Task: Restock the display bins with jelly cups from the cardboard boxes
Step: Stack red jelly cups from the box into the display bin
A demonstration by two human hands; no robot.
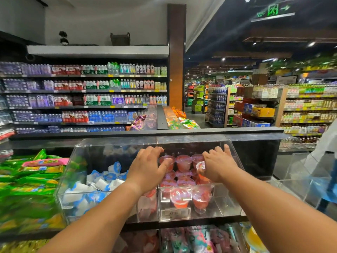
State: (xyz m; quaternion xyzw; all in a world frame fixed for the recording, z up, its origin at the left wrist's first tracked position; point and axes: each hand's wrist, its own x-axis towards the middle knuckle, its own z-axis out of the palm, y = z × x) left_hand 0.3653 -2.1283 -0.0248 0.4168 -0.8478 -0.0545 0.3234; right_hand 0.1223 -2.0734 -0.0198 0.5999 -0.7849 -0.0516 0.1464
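Nearest me, two pink jelly cups (189, 198) stand alone at the front edge of the clear display bin (224, 207), behind its price tag (173, 213). Farther in, the rest are packed in rows toward the back wall, and both hands are in among them. This looks like the arranging step: cups are already in the bin and are being set straight.

The left hand (148, 168) lies spread over the left end of the rows, thumb touching a cup lid, gripping nothing I can make out. The right hand (218, 164) has its fingers curled down around a cup (201, 166) at the right end.

Next, I'd guess, that cup wants seating upright in the row. No cardboard boxes show from here. The neighbouring bin (69, 189) to the left holds blue-and-white packets.
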